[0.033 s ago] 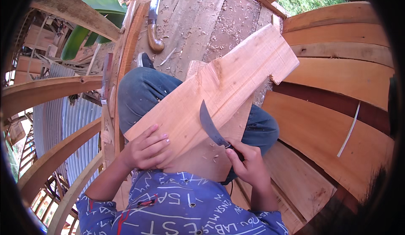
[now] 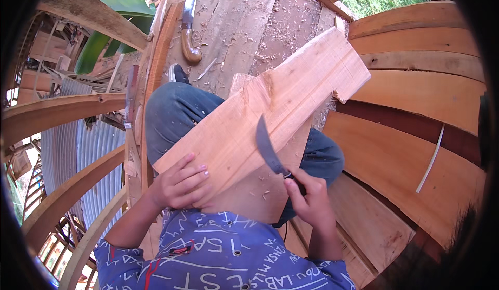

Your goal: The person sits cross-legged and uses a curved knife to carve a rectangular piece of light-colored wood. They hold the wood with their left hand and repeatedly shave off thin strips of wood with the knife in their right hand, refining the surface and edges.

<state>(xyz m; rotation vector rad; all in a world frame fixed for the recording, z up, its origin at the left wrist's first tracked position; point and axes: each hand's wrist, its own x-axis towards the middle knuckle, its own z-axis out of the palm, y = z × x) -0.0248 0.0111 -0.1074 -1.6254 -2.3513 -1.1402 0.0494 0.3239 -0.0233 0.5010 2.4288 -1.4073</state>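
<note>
Across my lap lies a thick pale wooden board, slanting from near left to far right, with a notch in its right edge. My left hand grips its near end, fingers over the top face; the thumb is hidden. In my right hand is a knife with a curved dark blade and a dark handle, mostly covered by my fingers. The blade points away from me over the board's right edge; whether it touches the wood I cannot tell. Another flat board lies beneath, between my legs.
A machete with a brown wooden handle lies on the shaving-strewn plank floor ahead. Orange-brown planks line the right side. On the left stands an open timber frame, with corrugated metal sheets beyond it.
My right hand and the knife have shifted slightly right and away from me. The board's far end has moved very slightly; my left hand keeps its place.
</note>
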